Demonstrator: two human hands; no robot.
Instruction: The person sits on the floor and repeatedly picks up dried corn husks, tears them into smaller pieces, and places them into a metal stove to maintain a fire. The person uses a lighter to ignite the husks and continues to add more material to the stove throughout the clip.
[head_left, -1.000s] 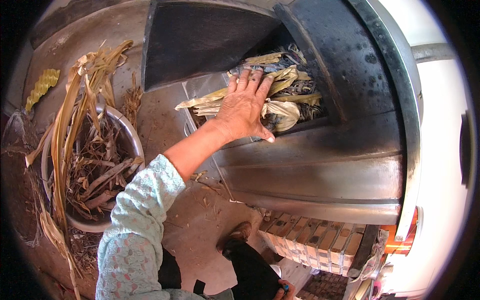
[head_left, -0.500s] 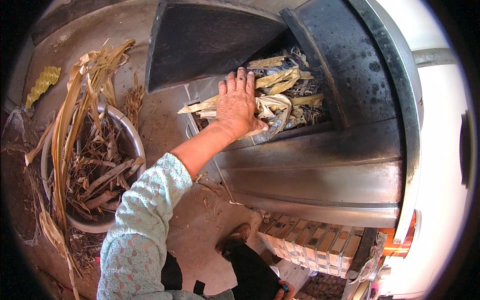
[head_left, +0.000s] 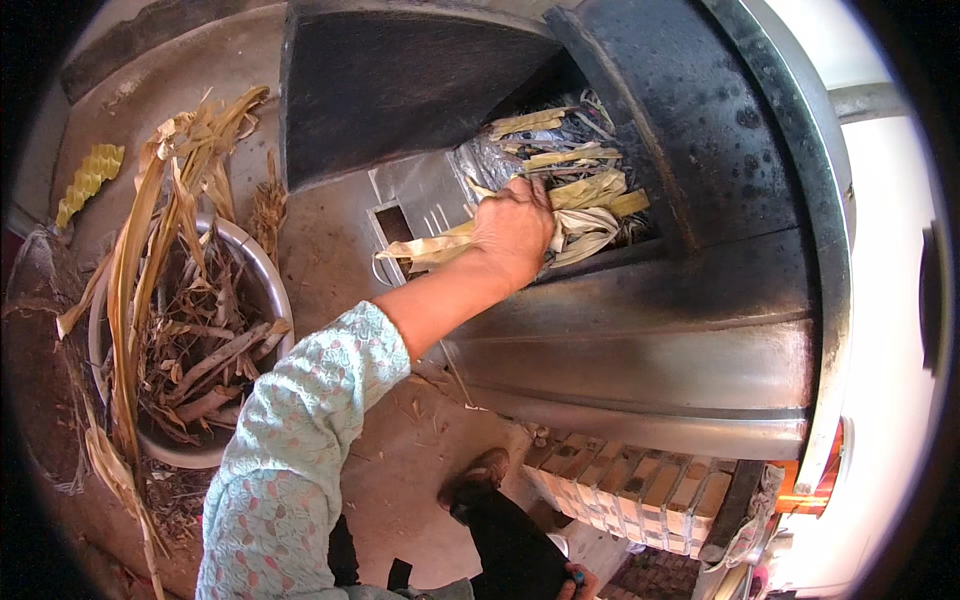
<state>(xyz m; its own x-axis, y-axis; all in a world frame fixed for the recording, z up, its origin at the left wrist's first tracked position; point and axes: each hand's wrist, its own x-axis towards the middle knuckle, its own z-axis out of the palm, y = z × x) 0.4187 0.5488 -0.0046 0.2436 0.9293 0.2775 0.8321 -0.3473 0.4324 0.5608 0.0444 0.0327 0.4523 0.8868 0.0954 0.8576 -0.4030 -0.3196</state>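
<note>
While the right hand curled round a small blue thing beside the dark trouser leg, the left hand gripped dry leaves at the stove's open mouth.

The dry leaf strips in the opening look papery, creased and matt, while the stove's lower side is smooth, softly shiny metal and its hinged door dull and blackened. The basin has a polished metal rim around rough wooden sticks; the sleeve is textured openwork cloth, and the bricks look coarse and unglazed.
</note>
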